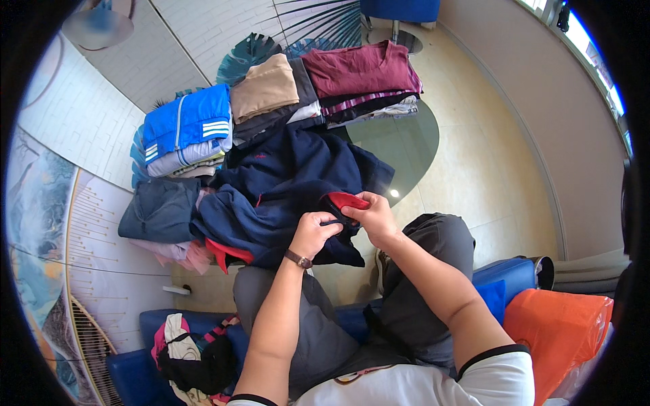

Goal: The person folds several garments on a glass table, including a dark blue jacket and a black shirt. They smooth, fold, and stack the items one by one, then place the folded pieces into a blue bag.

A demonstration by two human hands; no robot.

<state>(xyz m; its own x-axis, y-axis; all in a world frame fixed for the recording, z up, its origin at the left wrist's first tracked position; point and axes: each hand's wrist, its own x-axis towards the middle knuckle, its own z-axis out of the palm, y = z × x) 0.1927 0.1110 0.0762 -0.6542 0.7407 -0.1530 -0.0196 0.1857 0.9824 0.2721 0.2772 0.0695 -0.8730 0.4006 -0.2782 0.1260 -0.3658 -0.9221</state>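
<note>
A dark navy garment point(271, 166) with red lining and small red details lies spread in folds over the glass table point(406, 142). At its right front, my left hand point(319, 230) pinches a dark edge of it. My right hand point(371, 216) grips a red-lined piece point(349, 199) of the same garment, thumb on top, just right of my left hand. Another red part point(233, 254) shows at the garment's lower left. Folded grey clothing point(159, 210) lies left of it, over pink and lilac fabric.
Folded stacks line the back: blue striped jacket point(186, 122), beige point(264, 84), maroon point(359, 68). I sit on a blue bench point(504, 274) with a rumpled clothes pile point(193, 352) at left and an orange bag point(552, 325) at right. A blue chair point(399, 10) stands beyond the table.
</note>
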